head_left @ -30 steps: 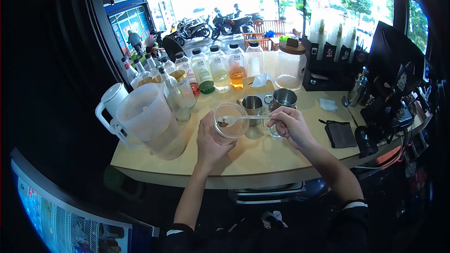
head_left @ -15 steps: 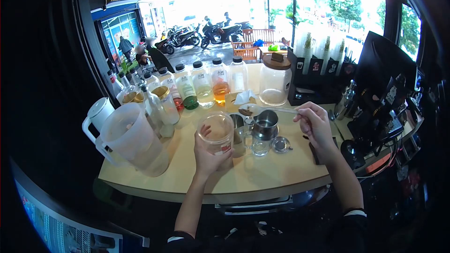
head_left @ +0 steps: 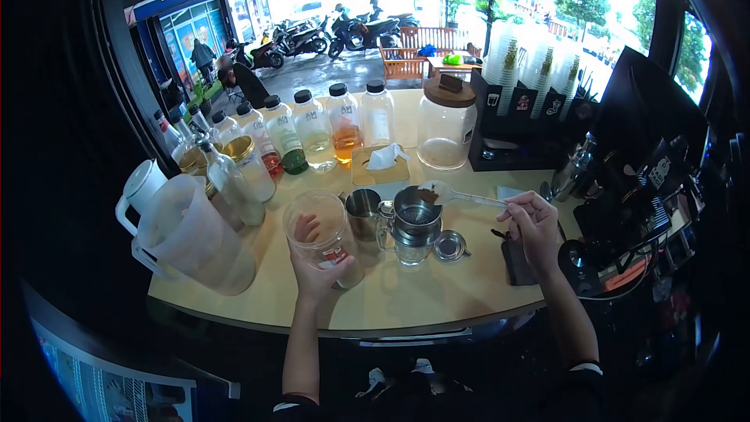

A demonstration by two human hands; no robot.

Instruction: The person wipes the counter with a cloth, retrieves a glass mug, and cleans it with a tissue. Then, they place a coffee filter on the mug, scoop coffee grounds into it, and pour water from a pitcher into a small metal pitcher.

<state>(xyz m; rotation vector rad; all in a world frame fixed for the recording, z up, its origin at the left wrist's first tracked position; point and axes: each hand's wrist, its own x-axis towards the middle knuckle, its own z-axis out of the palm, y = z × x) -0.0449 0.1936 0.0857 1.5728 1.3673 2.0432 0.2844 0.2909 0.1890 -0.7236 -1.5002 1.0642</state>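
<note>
My left hand (head_left: 319, 277) is wrapped round a clear, open-topped jar (head_left: 332, 228) with a red and white label. In my right hand (head_left: 535, 228) is the handle of a pale spoon (head_left: 478, 200). Brown powder (head_left: 427, 196) lies in its bowl, over the rim of a metal drip filter (head_left: 419, 223). The filter sits on top of a small glass mug (head_left: 411, 254). Left of it stands a metal pitcher (head_left: 364, 223), between the filter and the jar. A small round metal lid (head_left: 451, 246) rests on the counter to the right of the mug.
Several black-capped bottles (head_left: 316, 137) line the back of the counter (head_left: 406, 301). A tissue box (head_left: 380, 168) and a wooden-lidded jar (head_left: 446, 129) are there too. Plastic pitchers (head_left: 195, 234) stand at left. Stacked cups (head_left: 539, 70) and a dark monitor (head_left: 625, 125) are at right.
The spoon has come down nearer the filter, its bowl now at the rim. My left hand and the jar have moved a little left, away from the filter. The camera view has shifted slightly.
</note>
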